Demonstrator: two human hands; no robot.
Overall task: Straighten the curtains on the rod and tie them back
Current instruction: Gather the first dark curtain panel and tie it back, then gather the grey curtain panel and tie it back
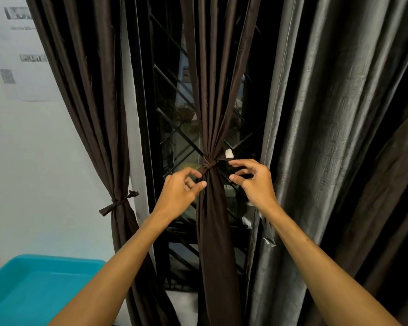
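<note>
Pale wall (45, 149) fills the left side, with paper sheets (31, 90) stuck on it. Their print is too blurred to read, and only a QR code (7, 76) can be made out. To its right is a dark window with a diagonal grille (172, 88). A teal tub (33, 278) sits at the bottom left.

3 curtains hang in front of the window. The left curtain (92, 90), dark brown, is gathered low by a band (118, 203) knotted round it. The middle curtain (212, 78), also brown, is cinched at its waist by a tie (209, 164). One end of the tie points right and carries a small white tag (229, 153) with no legible writing. The grey curtain (327, 114) hangs loose at the right.

Both forearms reach up from the bottom edge towards the tie.

- **Left hand:** The left hand (179, 194) is just left of the knot, back to the camera and fingers curled. Its thumb tip rests against the curtain fold below the knot, and its forefinger is at the tie's short left end. Whether it pinches that end I cannot tell.
- **Right hand:** The right hand (257, 184) is just right of the knot. Its fingers are spread and loosely bent with a wide gap to the thumb, and it holds nothing. The forefinger tip is near the tagged end but apart from it.
</note>
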